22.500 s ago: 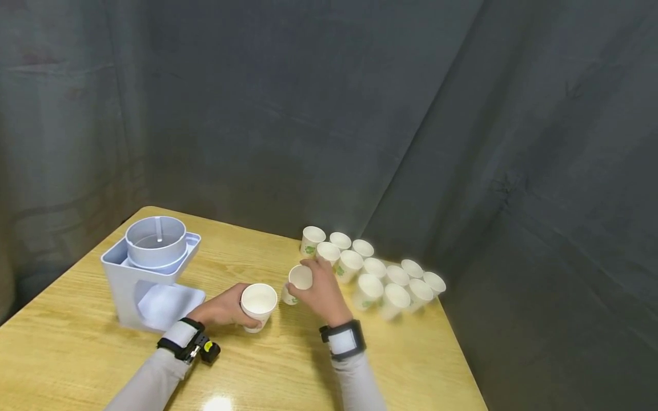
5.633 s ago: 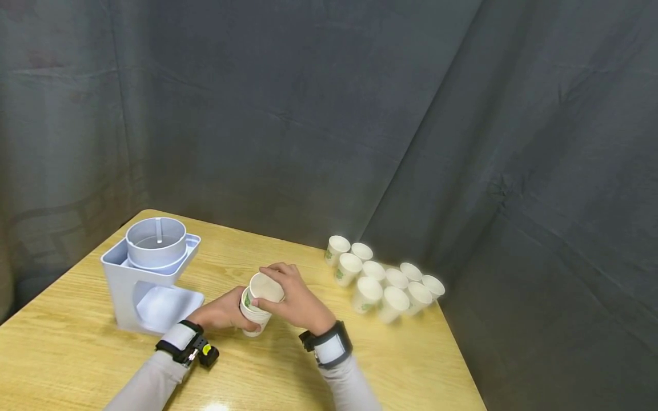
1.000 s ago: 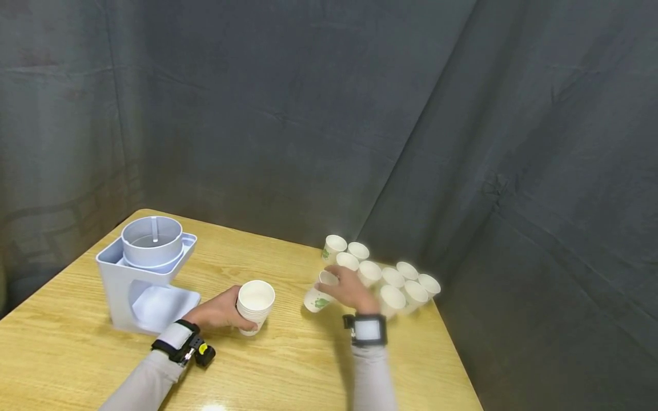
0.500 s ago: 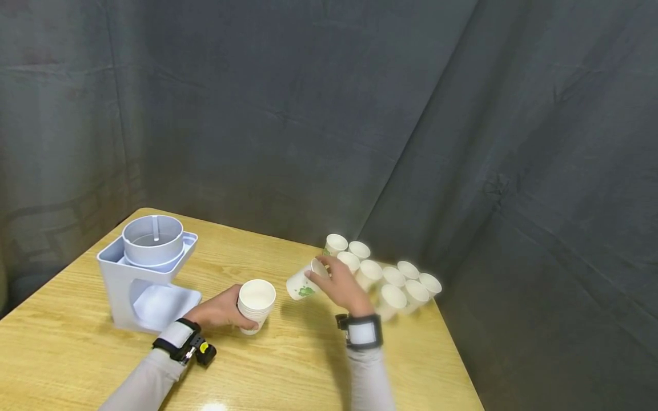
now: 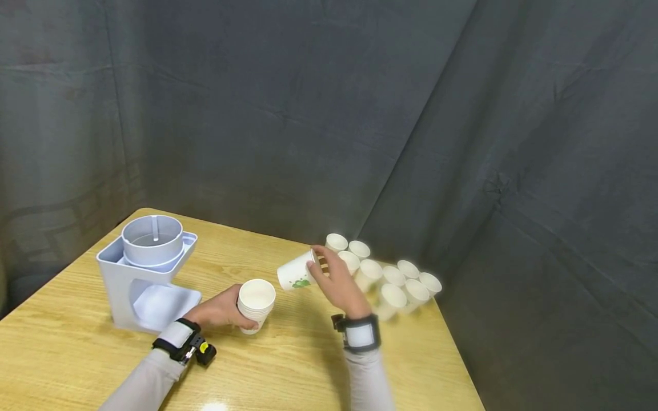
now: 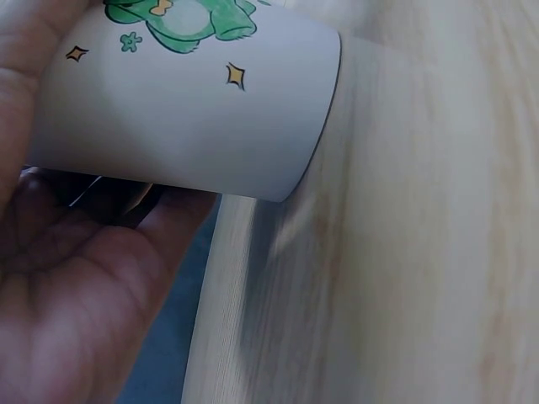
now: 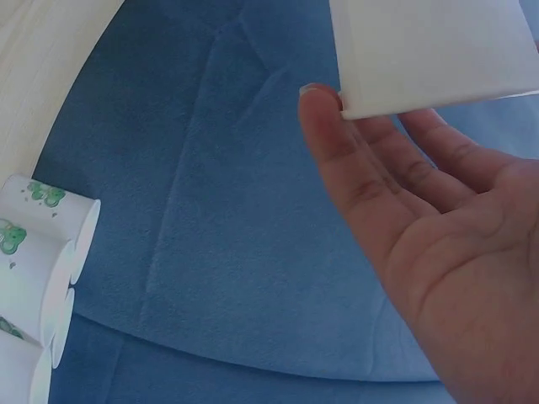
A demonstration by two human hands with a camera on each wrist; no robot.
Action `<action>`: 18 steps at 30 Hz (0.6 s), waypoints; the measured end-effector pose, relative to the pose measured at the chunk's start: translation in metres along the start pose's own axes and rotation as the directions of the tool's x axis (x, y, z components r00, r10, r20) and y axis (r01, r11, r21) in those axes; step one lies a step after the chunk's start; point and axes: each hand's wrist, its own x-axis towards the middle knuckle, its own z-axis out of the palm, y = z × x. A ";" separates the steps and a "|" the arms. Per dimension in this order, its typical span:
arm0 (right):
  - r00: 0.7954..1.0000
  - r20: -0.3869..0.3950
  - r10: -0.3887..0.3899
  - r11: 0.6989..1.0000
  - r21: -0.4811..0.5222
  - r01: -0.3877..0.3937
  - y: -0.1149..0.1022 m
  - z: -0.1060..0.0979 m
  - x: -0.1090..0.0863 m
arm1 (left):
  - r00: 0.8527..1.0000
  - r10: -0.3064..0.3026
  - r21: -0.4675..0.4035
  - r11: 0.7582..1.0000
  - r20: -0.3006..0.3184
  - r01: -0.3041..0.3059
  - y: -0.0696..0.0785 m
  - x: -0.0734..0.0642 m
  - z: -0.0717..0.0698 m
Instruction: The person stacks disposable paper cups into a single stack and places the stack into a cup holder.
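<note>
My left hand (image 5: 218,309) grips a nested stack of white paper cups (image 5: 256,299), mouths up, low over the wooden table. In the left wrist view, the stack's outermost cup (image 6: 194,109) shows a green cartoon print, its base close to the tabletop. To the right, my right hand (image 5: 340,285) holds a single paper cup (image 5: 295,272) in the air near its rim. That cup lies tilted almost sideways, base toward the stack and a little apart from it. In the right wrist view, the fingers (image 7: 327,126) touch the cup's rim.
Several upright paper cups (image 5: 393,295) stand grouped at the table's back right, near the dark curtain (image 5: 288,114). At the left stands a pale plastic stand (image 5: 120,285) with a round container (image 5: 154,245) on top. The wooden table (image 5: 267,377) spans the foreground.
Over the longer span, cups left the group and the left hand's stack grew taller. In the last second, the right hand carried one cup up and left, tipping it sideways; the left hand stayed put.
</note>
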 end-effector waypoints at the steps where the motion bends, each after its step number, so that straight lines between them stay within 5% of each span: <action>1: 1.000 -0.001 -0.004 1.000 0.006 0.004 -0.002 0.000 0.000 | 1.000 0.001 0.000 1.000 0.001 -0.001 0.000 0.000 0.000; 18: 0.990 0.098 -0.104 0.995 0.019 0.102 -0.018 0.024 0.002 | 1.000 -0.009 0.004 1.000 0.020 0.009 0.000 0.000 -0.001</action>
